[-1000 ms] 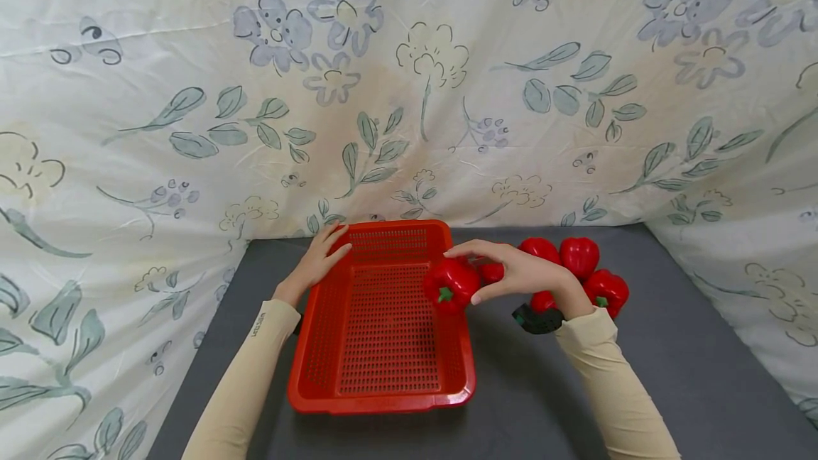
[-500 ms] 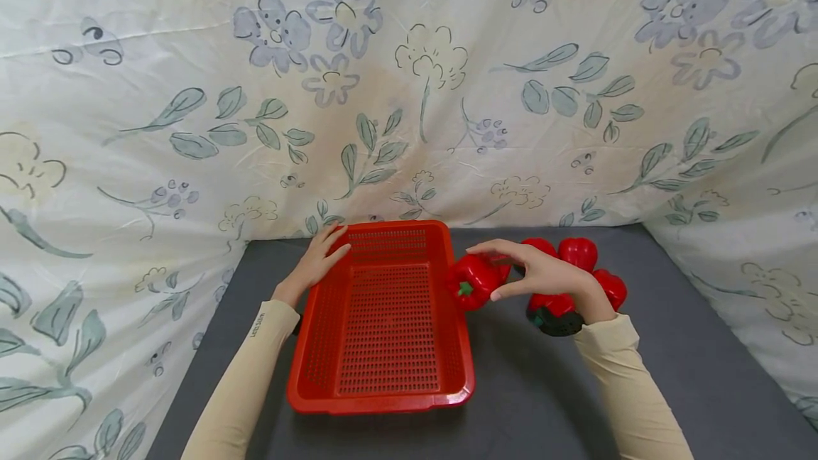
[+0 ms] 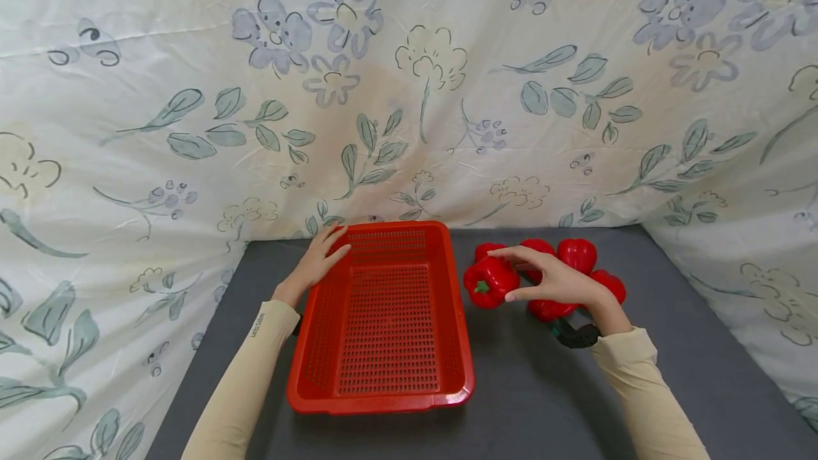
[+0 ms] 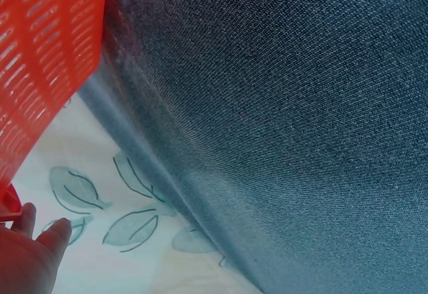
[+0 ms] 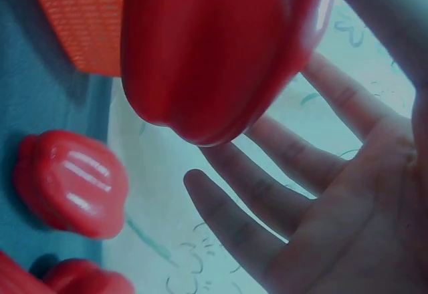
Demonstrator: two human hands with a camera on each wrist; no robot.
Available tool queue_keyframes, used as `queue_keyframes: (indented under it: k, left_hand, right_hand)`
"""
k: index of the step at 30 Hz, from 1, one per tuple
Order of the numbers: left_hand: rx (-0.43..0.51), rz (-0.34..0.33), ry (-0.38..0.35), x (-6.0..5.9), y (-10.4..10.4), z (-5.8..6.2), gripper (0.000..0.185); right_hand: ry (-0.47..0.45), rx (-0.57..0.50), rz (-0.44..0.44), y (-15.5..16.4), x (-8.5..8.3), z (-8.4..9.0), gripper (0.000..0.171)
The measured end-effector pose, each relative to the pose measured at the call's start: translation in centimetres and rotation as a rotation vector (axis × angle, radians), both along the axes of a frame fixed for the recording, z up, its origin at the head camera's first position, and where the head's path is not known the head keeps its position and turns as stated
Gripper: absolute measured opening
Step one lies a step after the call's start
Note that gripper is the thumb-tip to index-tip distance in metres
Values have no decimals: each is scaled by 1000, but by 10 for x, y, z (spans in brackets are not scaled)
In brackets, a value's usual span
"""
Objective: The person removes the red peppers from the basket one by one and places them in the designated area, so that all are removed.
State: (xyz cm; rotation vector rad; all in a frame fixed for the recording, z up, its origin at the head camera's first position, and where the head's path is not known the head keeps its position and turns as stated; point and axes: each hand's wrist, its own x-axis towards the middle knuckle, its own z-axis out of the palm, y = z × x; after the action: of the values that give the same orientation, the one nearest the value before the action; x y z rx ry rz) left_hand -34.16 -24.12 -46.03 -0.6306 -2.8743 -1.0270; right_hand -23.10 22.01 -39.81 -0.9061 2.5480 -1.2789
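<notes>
At the head view's centre right, my right hand [image 3: 551,279] pinches a glossy red bell pepper [image 3: 491,282] between thumb and fingertips. Its green stem faces forward and down, just right of the basket. Seen from the right wrist, the held pepper [image 5: 214,47] fills the top, with the other fingers spread out below it. My left hand [image 3: 314,261] rests on the upper left rim of the red plastic basket [image 3: 380,403], its fingers fairly straight. In the left wrist view, fingertips [image 4: 57,232] show beside the basket's rim. The basket has nothing inside.
Several more red bell peppers lie on the dark grey table [image 3: 690,375] behind and beside the right hand, among them a back one [image 3: 577,255] and a right one [image 3: 610,285]. A flowered cloth [image 3: 409,91] hangs along the table's back and sides.
My right hand has carried the bell pepper rightward, from over the basket's right rim to beside it, near the other peppers. The left hand and the basket stay in place.
</notes>
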Motion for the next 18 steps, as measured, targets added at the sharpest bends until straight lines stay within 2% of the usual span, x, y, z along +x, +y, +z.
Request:
queue_keyframes:
  k: [5, 13, 16, 18]
  left_hand:
    - [16, 0, 1, 2, 1, 0, 61]
    - [17, -2, 12, 4, 0, -1, 61]
    - [17, 1, 11, 4, 1, -1, 62]
    - [22, 2, 8, 5, 2, -1, 61]
  right_hand:
    - [41, 15, -48, 1, 6, -6, 72]
    - [74, 70, -105, -5, 22, 2, 70]
    - [84, 70, -104, -4, 25, -3, 69]
    - [98, 66, -104, 2, 20, -17, 69]
